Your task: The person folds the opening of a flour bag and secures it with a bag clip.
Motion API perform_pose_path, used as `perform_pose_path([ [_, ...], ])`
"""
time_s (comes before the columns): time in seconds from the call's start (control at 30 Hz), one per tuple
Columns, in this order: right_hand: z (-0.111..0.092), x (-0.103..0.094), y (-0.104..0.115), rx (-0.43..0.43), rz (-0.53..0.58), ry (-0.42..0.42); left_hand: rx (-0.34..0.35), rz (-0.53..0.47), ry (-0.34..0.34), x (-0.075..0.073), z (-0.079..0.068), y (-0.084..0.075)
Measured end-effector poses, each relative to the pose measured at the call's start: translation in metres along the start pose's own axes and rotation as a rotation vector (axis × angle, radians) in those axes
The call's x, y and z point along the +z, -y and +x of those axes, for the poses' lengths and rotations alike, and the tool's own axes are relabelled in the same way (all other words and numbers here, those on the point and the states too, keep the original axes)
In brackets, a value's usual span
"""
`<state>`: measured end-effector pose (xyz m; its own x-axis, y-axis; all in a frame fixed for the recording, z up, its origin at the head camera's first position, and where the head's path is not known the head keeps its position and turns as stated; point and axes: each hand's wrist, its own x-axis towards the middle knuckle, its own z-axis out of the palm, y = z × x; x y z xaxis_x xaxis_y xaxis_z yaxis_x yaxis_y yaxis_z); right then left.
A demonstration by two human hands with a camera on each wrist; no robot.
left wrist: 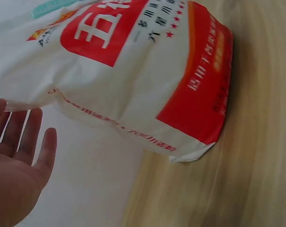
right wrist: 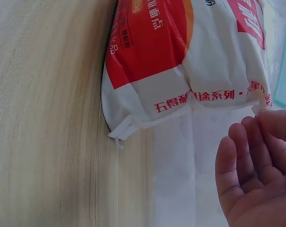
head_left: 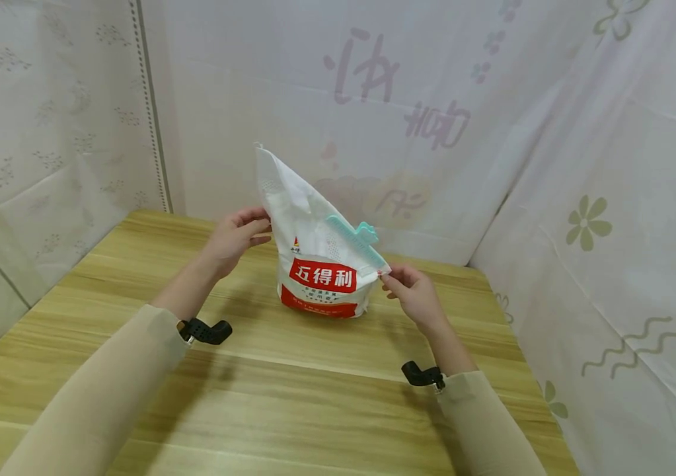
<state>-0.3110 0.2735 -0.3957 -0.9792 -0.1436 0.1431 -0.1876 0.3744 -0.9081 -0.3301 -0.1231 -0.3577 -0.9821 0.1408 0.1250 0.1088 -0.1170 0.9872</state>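
Note:
A white flour bag [head_left: 320, 231] with red printed bands stands on the table, its top slanting up to a tall point at the left. Across the slanted top sits a turquoise sealing clip [head_left: 357, 239]. My right hand [head_left: 412, 291] pinches the bag's right corner between thumb and forefinger, just below the clip's lower end; the other fingers [right wrist: 245, 146] are loosely bent. At the opposite side, my left hand [head_left: 235, 239] touches the bag's left edge with relaxed, spread fingers [left wrist: 28, 135]. Some of its fingertips are hidden at that edge.
The wood-grain table [head_left: 290, 396] extends around the bag. Pale patterned curtains [head_left: 242, 86] hang behind it and at both sides. Each wrist wears a black camera mount, such as the left one [head_left: 207, 332].

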Motion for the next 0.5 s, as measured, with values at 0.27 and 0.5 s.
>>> perform_pose_path([
  [0.27, 0.002, 0.000, -0.001, 0.004, -0.062, -0.053, 0.012, 0.041, -0.063, 0.002, 0.001, 0.008],
  [0.5, 0.002, 0.001, 0.011, 0.031, -0.163, -0.129, 0.039, 0.085, -0.146, 0.009, 0.001, 0.002],
])
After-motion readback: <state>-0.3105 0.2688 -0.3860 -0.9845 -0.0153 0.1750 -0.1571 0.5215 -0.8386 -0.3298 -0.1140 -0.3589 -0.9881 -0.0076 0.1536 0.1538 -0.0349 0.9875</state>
